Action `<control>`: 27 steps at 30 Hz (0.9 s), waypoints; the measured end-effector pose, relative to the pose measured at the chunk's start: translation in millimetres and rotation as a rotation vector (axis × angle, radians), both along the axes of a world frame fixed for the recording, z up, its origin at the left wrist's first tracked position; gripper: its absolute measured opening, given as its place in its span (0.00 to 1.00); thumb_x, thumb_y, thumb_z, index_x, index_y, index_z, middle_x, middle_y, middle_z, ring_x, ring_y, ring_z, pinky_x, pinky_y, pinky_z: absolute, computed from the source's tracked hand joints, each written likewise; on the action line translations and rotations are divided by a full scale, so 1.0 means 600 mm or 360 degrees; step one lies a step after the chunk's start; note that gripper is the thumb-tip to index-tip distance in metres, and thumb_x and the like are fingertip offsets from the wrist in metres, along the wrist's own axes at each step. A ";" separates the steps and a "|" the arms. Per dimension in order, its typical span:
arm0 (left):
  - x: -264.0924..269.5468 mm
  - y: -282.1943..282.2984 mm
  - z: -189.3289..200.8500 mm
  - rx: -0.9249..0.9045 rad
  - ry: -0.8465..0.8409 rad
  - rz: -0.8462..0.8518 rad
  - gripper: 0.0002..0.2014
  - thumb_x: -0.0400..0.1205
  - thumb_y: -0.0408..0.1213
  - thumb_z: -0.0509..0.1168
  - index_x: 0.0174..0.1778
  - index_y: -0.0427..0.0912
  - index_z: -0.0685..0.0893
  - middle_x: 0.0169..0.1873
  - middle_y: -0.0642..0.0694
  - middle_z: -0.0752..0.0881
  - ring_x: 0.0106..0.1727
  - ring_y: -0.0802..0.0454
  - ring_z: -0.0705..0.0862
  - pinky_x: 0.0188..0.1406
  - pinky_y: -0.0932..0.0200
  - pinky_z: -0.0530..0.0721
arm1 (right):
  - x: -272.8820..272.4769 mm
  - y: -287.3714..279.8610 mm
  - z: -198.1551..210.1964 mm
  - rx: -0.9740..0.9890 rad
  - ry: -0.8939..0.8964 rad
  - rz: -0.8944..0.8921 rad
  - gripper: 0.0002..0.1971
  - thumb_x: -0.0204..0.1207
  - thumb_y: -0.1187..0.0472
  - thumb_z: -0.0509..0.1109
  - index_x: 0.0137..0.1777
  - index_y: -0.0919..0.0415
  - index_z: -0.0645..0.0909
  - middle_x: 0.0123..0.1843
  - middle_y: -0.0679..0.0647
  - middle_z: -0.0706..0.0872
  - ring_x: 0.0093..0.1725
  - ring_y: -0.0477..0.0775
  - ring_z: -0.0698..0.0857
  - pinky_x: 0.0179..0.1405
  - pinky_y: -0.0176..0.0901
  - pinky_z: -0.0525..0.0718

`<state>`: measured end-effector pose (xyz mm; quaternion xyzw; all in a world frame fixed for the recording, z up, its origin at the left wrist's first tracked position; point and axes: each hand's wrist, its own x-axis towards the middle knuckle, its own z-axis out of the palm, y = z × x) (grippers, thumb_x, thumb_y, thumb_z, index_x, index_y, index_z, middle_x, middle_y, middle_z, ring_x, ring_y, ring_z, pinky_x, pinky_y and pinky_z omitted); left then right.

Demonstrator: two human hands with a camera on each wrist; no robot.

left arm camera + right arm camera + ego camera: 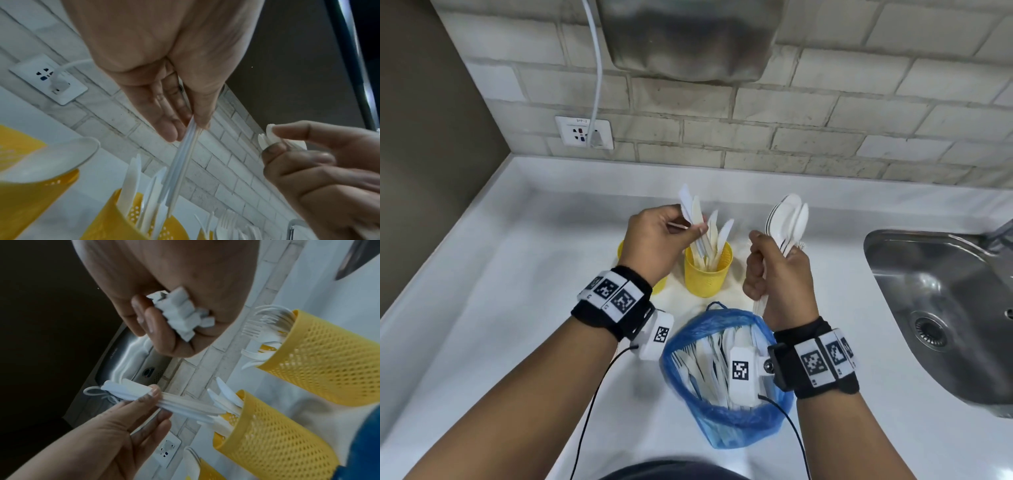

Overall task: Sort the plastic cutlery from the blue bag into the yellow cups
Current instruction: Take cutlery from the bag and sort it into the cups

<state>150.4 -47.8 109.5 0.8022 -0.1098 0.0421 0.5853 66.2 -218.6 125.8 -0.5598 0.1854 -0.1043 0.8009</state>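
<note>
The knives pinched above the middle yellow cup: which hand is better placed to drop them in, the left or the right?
The left hand. It already pinches the knives directly above the middle yellow cup, where other knives stand. The right hand is full, gripping a bundle of spoons off to the side.

A steel sink (941, 308) sits in the white counter (517, 274); a cable (596, 68) plugs into the wall socket (584, 132).
</note>
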 end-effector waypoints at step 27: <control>-0.032 -0.026 0.000 0.0353 -0.0062 -0.0048 0.12 0.85 0.50 0.68 0.60 0.49 0.82 0.47 0.51 0.85 0.43 0.58 0.86 0.46 0.64 0.82 | 0.008 0.008 -0.032 0.0427 -0.0123 0.0148 0.08 0.87 0.62 0.55 0.49 0.59 0.75 0.45 0.66 0.88 0.50 0.66 0.88 0.53 0.57 0.83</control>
